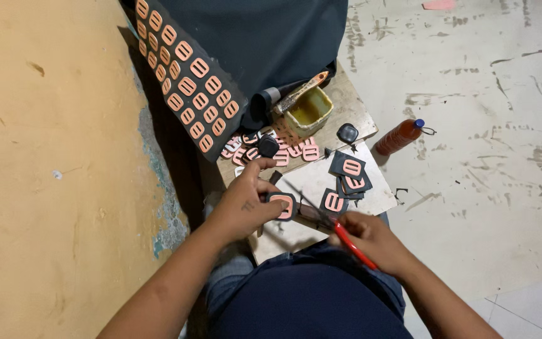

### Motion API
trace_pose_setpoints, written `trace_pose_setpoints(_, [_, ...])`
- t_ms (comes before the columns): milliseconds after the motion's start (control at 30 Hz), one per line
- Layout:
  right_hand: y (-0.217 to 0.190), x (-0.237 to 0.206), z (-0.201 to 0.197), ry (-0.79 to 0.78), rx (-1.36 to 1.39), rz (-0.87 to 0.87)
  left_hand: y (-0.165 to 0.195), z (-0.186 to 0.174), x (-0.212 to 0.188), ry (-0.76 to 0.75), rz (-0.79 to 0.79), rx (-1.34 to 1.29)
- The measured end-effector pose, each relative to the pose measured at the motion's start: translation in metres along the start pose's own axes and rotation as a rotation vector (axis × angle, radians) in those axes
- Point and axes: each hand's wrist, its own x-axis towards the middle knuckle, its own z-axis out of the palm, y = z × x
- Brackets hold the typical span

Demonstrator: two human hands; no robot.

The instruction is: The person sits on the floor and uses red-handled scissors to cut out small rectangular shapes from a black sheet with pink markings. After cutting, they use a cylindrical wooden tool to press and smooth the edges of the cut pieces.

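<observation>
Plaster wall (45,157), ochre and flaking, fills the left of the view, and against it leans a dark sheet (183,81) carrying rows of salmon-pink slotted pieces still uncut from their backing. Just right of that, at the far edge of the low wooden surface (352,107), lies a loose heap of pink slotted pieces (265,150) with a small black knob among them. The left hand (246,201) is closed in a pinch on one dark-edged pink piece (281,206), held above the near part of the surface over a pale board (321,179). Further right, the right hand (371,242) is clenched on red-handled scissors (346,242), whose blades reach toward the held piece; the trimming of its dark border looks to be in progress. Beyond the blades, a small pile of pink pieces with square dark backing (346,182) rests on the pale board; whether these are finished or waiting I cannot tell. At the far right corner of the surface sits a yellowish tub (308,110) with a brush (302,91) laid across it, and on the floor just beside stands an orange bottle (399,137) with a blue cap. Judging by the full sheet, much remains uncut.
</observation>
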Motion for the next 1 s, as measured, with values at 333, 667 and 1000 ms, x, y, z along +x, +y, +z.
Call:
trace_pose_setpoints(333, [-0.056, 0.050, -0.004, 0.591, -0.640, -0.289, 0.013, 0.034, -0.027, 0.337, 0.375, 0.622])
trace_pose_setpoints(667, [-0.056, 0.073, 0.002, 0.620, -0.572, -0.357, -0.050, 0.040, -0.032, 0.269, 0.052, -0.352])
trace_pose_setpoints(1000, [-0.085, 0.041, 0.030, 0.033, 0.015, -0.432, -0.079, 0.047, -0.027, 0.301, 0.123, -0.536])
